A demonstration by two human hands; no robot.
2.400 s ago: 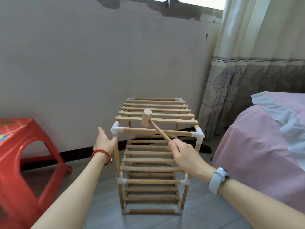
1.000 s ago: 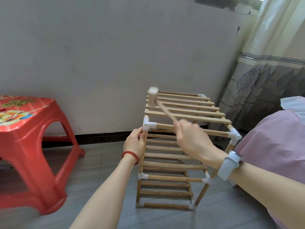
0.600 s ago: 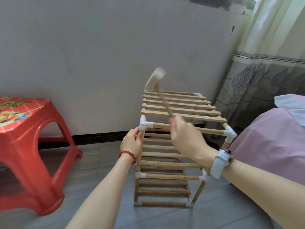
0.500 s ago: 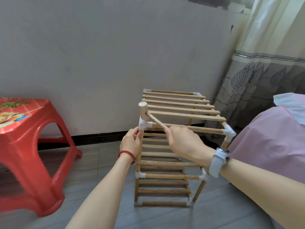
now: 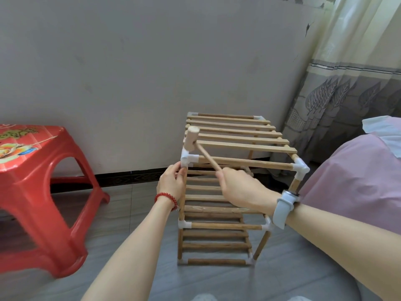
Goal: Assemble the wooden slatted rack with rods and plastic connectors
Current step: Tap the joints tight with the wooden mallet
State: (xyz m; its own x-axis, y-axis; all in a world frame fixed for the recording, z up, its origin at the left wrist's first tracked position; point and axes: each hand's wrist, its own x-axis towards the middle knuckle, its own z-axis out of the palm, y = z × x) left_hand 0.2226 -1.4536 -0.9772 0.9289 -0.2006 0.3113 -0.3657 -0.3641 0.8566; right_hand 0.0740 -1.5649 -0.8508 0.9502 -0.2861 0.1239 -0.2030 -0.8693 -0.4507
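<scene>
Tapping stage: right hand (image 5: 240, 187) gripping wooden mallet (image 5: 191, 137), head seemingly touching near-left top corner connector (image 5: 188, 158) of standing rack (image 5: 238, 140). Left hand (image 5: 172, 183) pinching post beneath. Next: firm downward blows to seat the joint.

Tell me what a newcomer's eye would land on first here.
First the wooden slatted rack, standing on the grey floor in the middle, near the wall. At its near left top corner the right hand holds a small wooden mallet with its head at the white plastic connector, while the left hand grips the post just below it. The bright red plastic stool at the left also catches the eye.
</scene>
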